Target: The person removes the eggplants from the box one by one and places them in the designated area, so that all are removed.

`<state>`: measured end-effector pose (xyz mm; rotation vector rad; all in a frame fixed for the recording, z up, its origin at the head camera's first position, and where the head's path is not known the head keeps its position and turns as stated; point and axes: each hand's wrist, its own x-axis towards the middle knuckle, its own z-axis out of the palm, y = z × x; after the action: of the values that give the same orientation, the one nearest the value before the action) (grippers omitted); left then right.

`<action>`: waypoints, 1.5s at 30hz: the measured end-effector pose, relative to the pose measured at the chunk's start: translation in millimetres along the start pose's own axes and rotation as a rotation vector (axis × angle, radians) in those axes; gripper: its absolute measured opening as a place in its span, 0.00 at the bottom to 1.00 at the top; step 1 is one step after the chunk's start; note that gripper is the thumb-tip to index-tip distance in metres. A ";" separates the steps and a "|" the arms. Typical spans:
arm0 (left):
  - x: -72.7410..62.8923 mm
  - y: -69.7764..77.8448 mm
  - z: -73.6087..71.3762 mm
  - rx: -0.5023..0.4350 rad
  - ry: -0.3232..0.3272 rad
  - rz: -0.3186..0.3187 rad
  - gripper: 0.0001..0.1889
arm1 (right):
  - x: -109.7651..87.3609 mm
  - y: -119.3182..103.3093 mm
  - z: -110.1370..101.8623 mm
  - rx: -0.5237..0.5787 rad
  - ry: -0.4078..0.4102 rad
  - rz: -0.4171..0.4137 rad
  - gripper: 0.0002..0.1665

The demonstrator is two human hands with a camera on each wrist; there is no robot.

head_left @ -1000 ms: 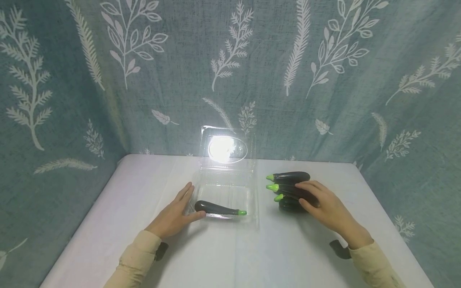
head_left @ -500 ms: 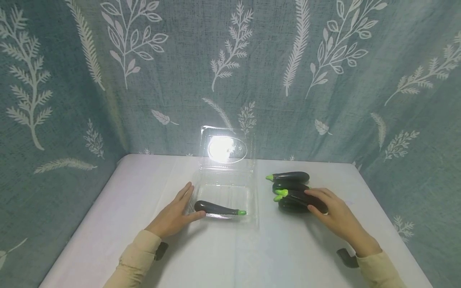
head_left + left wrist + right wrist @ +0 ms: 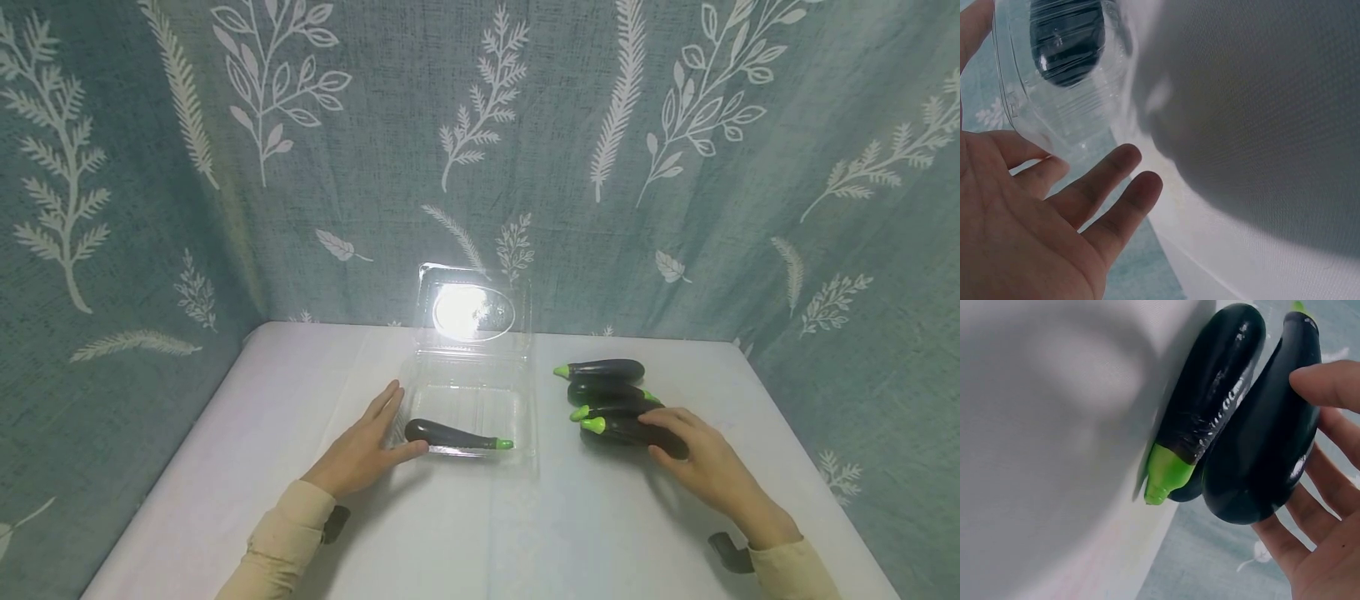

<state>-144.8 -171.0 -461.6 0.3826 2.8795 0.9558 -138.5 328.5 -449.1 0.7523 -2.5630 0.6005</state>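
In the head view my left hand lies against the left side of a clear plastic clamshell container, fingers fairly straight, thumb at the front rim. Inside that container, along its front, rests one dark eggplant with a green stem pointing right. My right hand holds another eggplant by its fat end, green stem to the left, above the front of a pile. The right wrist view shows the thumb on one side of the held eggplant and fingers on the other. A further eggplant lies beside it.
Behind the held eggplant, more eggplants lie on the white table, right of the container. The container's lid stands raised at the back with a bright glare. A leaf-patterned curtain encloses the back and sides.
My right hand has lifted an eggplant off the middle of the pile and moved it toward me and slightly right, uncovering the eggplants behind. My left hand has stayed put.
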 end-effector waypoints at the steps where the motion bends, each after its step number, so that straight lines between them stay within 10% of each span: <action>1: 0.0 0.0 0.1 0.000 0.001 0.000 0.54 | -0.6 0.2 0.3 0.001 -0.004 -0.002 0.31; 45: -0.3 -1.5 0.3 -0.014 0.000 -0.004 0.55 | -15.1 8.7 11.0 -0.054 -0.058 -0.066 0.28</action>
<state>-144.7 -172.1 -462.7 0.3762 2.8710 0.9748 -134.6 335.8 -468.0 0.8437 -2.5849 0.4929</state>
